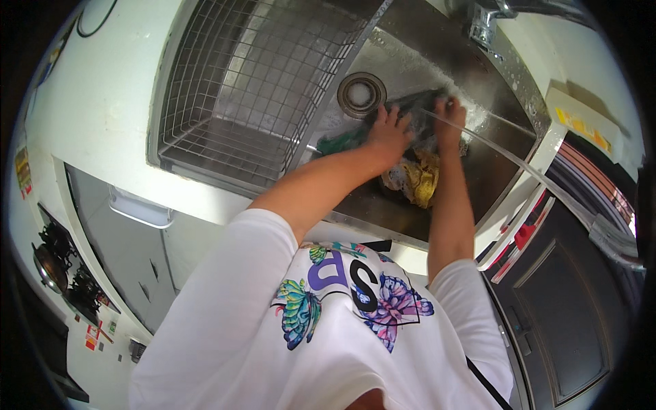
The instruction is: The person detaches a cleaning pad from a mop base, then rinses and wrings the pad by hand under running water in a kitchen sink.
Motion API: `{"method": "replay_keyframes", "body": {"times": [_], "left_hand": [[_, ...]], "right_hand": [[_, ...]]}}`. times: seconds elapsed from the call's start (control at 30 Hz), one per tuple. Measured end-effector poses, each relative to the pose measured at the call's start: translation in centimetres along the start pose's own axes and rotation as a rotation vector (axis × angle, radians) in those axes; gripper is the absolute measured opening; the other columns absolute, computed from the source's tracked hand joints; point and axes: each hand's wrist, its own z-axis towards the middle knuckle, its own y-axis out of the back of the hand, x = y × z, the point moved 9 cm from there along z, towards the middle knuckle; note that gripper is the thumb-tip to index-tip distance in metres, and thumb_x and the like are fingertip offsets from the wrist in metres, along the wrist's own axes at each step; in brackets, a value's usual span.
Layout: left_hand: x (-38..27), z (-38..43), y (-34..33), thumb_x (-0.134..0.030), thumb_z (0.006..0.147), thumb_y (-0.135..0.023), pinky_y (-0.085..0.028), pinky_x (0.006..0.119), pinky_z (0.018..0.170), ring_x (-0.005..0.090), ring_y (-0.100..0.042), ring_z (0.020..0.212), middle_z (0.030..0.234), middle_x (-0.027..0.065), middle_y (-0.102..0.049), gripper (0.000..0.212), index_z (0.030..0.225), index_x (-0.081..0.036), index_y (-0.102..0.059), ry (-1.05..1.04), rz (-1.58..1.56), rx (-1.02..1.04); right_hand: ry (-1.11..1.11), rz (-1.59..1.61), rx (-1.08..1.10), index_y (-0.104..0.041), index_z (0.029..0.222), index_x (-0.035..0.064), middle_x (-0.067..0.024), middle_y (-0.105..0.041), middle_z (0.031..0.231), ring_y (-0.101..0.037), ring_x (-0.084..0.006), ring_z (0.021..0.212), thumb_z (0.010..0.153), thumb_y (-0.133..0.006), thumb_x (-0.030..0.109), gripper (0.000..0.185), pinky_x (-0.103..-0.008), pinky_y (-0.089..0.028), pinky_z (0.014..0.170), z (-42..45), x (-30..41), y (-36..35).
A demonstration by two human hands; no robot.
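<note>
A dark wet cloth [417, 100] lies spread in the steel sink basin. On its left part rests my left hand [392, 134], fingers apart, close to the drain [361, 96]. At the cloth's right end is my right hand [451, 117]; blur hides whether its fingers grip the fabric. A green cloth [341, 142] reaches out under my left wrist. Between my forearms sits a crumpled yellow cloth [423, 177]. A thin stream of water [505, 152] runs in from a metal spout [612, 241] on the right and lands between my hands.
A wire basket [266, 87] fills the left basin, beside the divider [338, 87]. Another metal tap [482, 31] stands at the sink's upper right. A white box with a yellow label [584, 123] lies on the right counter. A pan [51, 271] is on the stove at far left.
</note>
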Motion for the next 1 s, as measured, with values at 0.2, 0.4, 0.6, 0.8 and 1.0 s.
{"method": "replay_keyframes", "body": {"times": [0.2,0.4,0.6,0.8,1.0], "left_hand": [[0.0,0.2,-3.2,-0.045,0.08,-0.063,-0.015,0.061,0.106,0.0443,-0.009,0.138,0.153,0.0134,-0.012,0.077,0.144,-0.016,-0.032,0.022,0.16,0.092],[-0.2,-0.1,-2.6,-0.05,0.078,-0.063,-0.014,0.062,0.105,0.0466,-0.008,0.137,0.154,0.0138,-0.011,0.081,0.145,-0.017,-0.03,0.027,0.084,0.159],[0.0,0.1,-3.7,-0.056,0.076,-0.063,-0.012,0.063,0.106,0.0484,-0.008,0.137,0.152,0.0165,-0.018,0.08,0.143,-0.023,-0.035,0.013,0.185,0.152],[0.0,0.9,-2.6,-0.06,0.073,-0.064,-0.014,0.06,0.106,0.0475,-0.01,0.137,0.151,0.0177,-0.017,0.083,0.142,-0.022,-0.036,0.032,0.202,0.03],[0.8,-0.7,-4.7,-0.059,0.071,-0.066,-0.015,0.06,0.107,0.0473,-0.01,0.137,0.151,0.0179,-0.018,0.085,0.141,-0.019,-0.04,0.088,0.171,0.184]], "right_hand": [[0.077,0.115,0.104,-0.055,0.107,0.0039,-0.026,-0.051,0.101,-0.053,-0.042,0.094,0.087,-0.06,0.02,0.026,-0.0461,-0.044,0.076,-3.5,3.6,-2.4],[-0.084,-0.032,0.044,-0.057,0.095,0.0034,-0.023,-0.053,0.092,-0.053,-0.0401,0.082,0.084,-0.062,0.032,0.031,-0.0489,-0.042,0.073,0.0,-0.2,-2.8],[0.119,-0.012,0.144,-0.057,0.099,0.0025,-0.0256,-0.054,0.096,-0.052,-0.0416,0.09,0.084,-0.062,0.027,0.029,-0.0512,-0.041,0.079,-3.8,6.8,-3.9],[-0.054,0.02,0.09,-0.057,0.1,0.0053,-0.023,-0.053,0.101,-0.049,-0.0406,0.098,0.085,-0.06,0.028,0.027,-0.0491,-0.04,0.082,0.9,4.7,-3.6],[0.15,-0.137,0.349,-0.054,0.106,0.0075,-0.0212,-0.053,0.1,-0.052,-0.0387,0.098,0.085,-0.059,0.029,0.03,-0.0501,-0.041,0.082,-7.5,10.4,-4.1]]}}
